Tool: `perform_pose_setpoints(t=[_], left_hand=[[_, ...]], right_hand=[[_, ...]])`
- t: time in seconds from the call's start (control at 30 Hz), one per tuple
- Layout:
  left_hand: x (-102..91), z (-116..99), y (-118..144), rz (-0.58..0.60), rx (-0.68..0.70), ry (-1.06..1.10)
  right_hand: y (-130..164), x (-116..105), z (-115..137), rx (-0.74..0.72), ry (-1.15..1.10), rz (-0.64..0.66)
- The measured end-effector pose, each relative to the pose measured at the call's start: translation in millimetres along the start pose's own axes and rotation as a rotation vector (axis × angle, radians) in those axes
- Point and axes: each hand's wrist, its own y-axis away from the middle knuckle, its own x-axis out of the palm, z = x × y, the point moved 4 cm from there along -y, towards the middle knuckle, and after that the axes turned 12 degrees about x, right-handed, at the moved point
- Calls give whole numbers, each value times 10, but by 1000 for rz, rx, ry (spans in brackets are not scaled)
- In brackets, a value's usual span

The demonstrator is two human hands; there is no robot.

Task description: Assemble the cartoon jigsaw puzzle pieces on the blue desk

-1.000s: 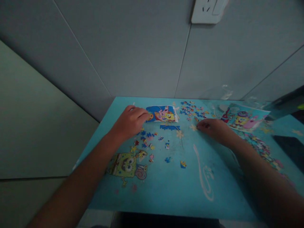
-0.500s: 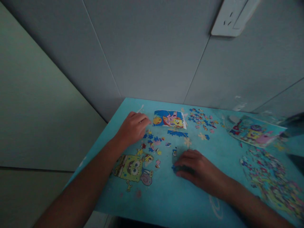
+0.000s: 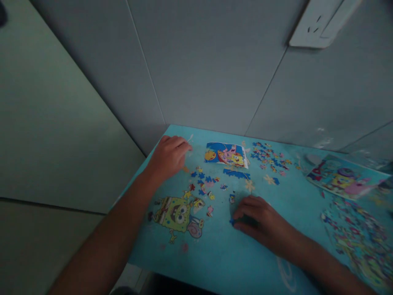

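My right hand (image 3: 258, 217) rests low over the blue table (image 3: 215, 258), thumb and fingers closed on a small blue puzzle piece (image 3: 231, 221). Just above it lies another loose puzzle piece (image 3: 232, 198). My left hand (image 3: 172, 155) is near the table's far left corner, fingers bent and close together; anything inside them is hidden. Between the hands lies a group of loose pieces (image 3: 208, 179), mostly blue and yellow. A picture card (image 3: 226, 155) stands behind them, with a joined blue strip of puzzle pieces (image 3: 236, 174) in front.
More loose pieces (image 3: 268, 155) lie right of the card. At the far right are a second picture card (image 3: 345, 176) and a large heap of pieces (image 3: 359, 237). The tabletop carries a printed cartoon (image 3: 176, 215). A wall (image 3: 208, 73) with a socket (image 3: 319, 24) borders the back.
My left hand has drawn away from the loose pieces, toward the left and the far edge. The right hand stays almost in place with the blue piece. The view has shifted slightly.
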Motion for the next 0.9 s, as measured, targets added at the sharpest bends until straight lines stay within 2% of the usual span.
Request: perform_pose_setpoints(t=[0.1, 0.23, 0.33, 0.6, 0.77, 0.9], left_hand=[[-84, 195, 72, 6, -125, -45], [-69, 261, 121, 135, -164, -47], [-44, 174, 106, 199, -126, 13], [31, -126, 34, 241, -35, 107], [181, -215, 74, 344, -34, 152], [185, -266, 70, 384, -12, 184]], right_hand=[[12, 18, -40, -32, 24, -19], [17, 53, -85, -81, 38, -50], [28, 82, -114, -110, 44, -61], [75, 116, -142, -109, 39, -57], [47, 100, -80, -66, 16, -70], [21, 87, -47, -45, 10, -86]])
